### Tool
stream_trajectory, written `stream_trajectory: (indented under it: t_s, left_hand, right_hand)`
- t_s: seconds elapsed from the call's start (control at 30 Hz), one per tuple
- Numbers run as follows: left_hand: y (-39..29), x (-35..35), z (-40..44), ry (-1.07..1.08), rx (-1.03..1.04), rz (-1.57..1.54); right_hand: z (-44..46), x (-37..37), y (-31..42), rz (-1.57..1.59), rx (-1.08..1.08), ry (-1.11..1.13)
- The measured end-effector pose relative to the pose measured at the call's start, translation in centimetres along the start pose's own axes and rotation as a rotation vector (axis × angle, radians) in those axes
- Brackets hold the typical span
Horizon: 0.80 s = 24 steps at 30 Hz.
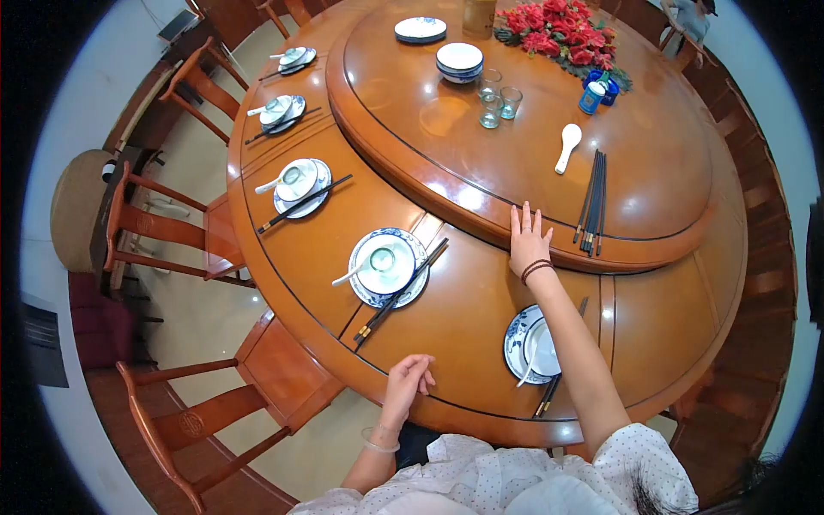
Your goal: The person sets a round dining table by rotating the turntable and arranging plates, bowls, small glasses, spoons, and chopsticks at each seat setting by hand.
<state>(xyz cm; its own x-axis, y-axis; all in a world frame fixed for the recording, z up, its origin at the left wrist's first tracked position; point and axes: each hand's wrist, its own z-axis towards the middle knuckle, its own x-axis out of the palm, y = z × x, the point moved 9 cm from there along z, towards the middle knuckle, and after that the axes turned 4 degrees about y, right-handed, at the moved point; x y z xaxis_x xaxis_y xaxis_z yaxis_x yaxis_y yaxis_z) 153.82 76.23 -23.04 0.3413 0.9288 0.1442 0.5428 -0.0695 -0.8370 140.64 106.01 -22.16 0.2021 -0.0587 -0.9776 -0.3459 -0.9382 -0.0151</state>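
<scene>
My right hand (pixel 530 239) lies flat with its fingers spread on the rim of the raised round turntable (pixel 463 184). To its right on the turntable are several black chopsticks (pixel 592 202) and a white spoon (pixel 567 148). My right forearm passes over a plate setting (pixel 522 343) and hides part of it. My left hand (pixel 412 374) is at the table's front edge, fingers curled together; whether it holds anything cannot be seen. Beyond it sits a blue-patterned plate with a bowl (pixel 386 268), with chopsticks (pixel 402 292) resting across its right edge.
More place settings (pixel 302 189) line the left side of the table. The turntable also bears stacked bowls (pixel 459 62), plates (pixel 421 30), glasses (pixel 490 112), a blue container (pixel 592 96) and red flowers (pixel 558 34). Wooden chairs (pixel 215 412) stand at left; a person (pixel 689 24) is at the far right.
</scene>
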Motion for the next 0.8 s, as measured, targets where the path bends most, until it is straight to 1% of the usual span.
stream_trajectory:
  t_s: [0.07,0.13,0.2,0.3,0.5,0.63,0.73,0.8]
  left_hand:
    - [-1.6,1.0,0.5,0.029,0.015,-0.008]
    - [-2.9,1.7,1.2,0.057,0.035,-0.011]
    - [-4.2,2.8,1.6,0.114,0.093,-0.004]
    - [-5.4,3.7,2.0,0.144,0.115,0.014]
    - [-6.0,4.9,2.3,0.223,0.102,-0.004]
    - [-7.1,5.8,3.4,0.270,0.116,0.034]
    - [-8.6,6.4,4.4,0.303,0.170,-0.011]
    - [-9.4,6.8,5.2,0.310,0.196,-0.012]
  right_hand:
    - [-0.3,-0.1,-0.5,-0.016,-0.009,0.003]
    - [-0.7,-0.1,-1.0,-0.053,-0.022,0.067]
    - [-1.2,-0.3,-1.7,-0.062,-0.025,0.088]
    - [-2.0,-0.5,-3.2,-0.053,-0.049,0.135]
    - [-3.2,0.1,-7.2,-0.035,-0.110,0.109]
    - [-4.0,0.5,-10.6,0.061,-0.170,0.066]
    - [-4.5,0.6,-13.3,0.113,-0.169,0.052]
    - [-4.7,0.8,-15.5,0.211,-0.165,0.073]
